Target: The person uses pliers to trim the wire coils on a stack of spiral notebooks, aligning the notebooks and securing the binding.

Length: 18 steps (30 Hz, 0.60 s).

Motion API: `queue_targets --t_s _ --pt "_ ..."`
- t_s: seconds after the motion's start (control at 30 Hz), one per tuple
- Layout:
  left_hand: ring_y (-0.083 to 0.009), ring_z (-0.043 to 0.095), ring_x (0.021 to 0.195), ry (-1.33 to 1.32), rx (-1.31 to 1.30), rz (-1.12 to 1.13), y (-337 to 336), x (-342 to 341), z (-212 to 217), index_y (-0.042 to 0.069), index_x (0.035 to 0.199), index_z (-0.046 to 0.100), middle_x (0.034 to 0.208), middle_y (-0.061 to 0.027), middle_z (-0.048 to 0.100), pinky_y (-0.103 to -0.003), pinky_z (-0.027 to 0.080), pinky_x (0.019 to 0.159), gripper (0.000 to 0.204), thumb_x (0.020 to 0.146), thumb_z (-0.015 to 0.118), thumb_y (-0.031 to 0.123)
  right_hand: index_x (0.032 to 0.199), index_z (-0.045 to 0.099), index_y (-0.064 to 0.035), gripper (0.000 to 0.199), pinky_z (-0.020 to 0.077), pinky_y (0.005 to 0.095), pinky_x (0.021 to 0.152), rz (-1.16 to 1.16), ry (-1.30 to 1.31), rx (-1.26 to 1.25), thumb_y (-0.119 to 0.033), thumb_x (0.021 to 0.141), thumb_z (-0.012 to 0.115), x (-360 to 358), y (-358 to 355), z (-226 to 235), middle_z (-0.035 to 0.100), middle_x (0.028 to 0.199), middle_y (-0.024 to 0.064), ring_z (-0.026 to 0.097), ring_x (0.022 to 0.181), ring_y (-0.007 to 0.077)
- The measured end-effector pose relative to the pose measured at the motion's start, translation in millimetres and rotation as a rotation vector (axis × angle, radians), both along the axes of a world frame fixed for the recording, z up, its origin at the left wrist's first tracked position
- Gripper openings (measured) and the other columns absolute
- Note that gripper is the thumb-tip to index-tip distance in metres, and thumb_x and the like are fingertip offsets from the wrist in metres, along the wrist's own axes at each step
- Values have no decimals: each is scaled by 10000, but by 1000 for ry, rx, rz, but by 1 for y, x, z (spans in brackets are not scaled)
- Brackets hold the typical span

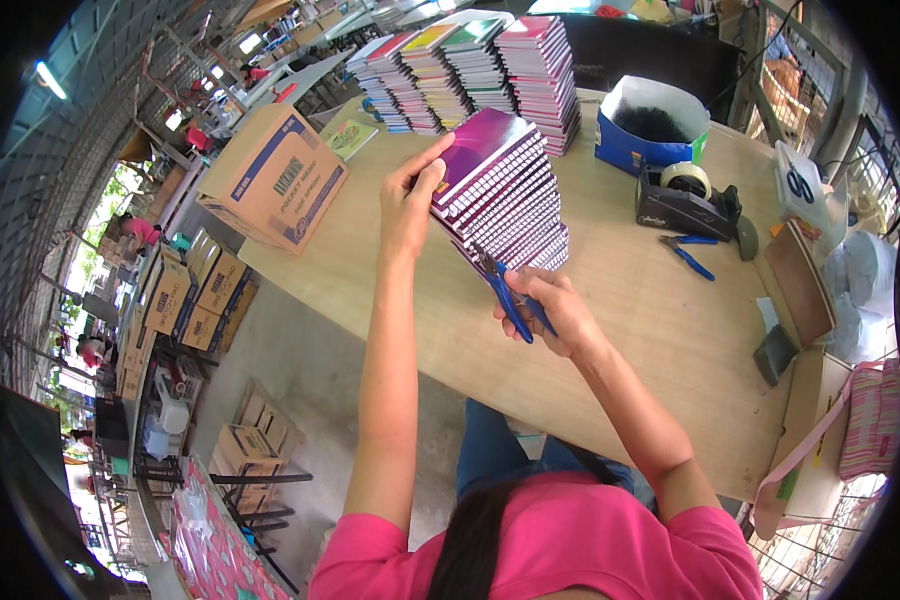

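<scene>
A stack of purple spiral-bound notebooks (515,205) stands in front of me on the table, its white wire bindings facing my right. My left hand (410,195) is closed on the top notebook's left edge, thumb on the purple cover. In my right hand (555,310) is a pair of blue-handled cutting pliers (511,300). Their metal jaws point up to the stack's lower near corner; whether they touch a binding I cannot tell. A second pair of blue-handled pliers (692,257) lies on the table to the right.
Taller notebook stacks (540,80) stand at the back. On the left is a cardboard box (275,180); on the right are a tape dispenser (685,205) and a blue-white container (650,150) of dark bits. A small open box (795,280) sits near the table's right edge.
</scene>
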State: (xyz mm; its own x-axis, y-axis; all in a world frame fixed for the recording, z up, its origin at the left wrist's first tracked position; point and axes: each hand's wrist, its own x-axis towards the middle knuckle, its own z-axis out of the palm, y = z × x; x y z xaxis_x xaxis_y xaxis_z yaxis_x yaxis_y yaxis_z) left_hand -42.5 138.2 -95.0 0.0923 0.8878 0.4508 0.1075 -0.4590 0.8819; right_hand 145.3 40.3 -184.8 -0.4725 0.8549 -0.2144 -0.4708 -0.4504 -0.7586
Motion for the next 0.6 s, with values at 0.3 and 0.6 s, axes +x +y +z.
queue_targets --t_s 0.3,0.6 --pt "-92 574 918 -10 10 -8 2 -1 -3 -16 1217 655 1138 -78 665 -229 452 829 337 926 580 137 1057 578 18 380 480 450 755 -727 -943 1030 -235 819 732 -15 -20 -8 576 898 174 580 883 355" --pt "-44 561 823 18 25 2 0 -1 -2 -4 1235 648 1064 -41 677 -192 445 749 353 928 564 148 1058 576 24 373 485 419 733 -213 -308 344 -268 859 697 -7 -3 -18 615 893 177 614 811 307"
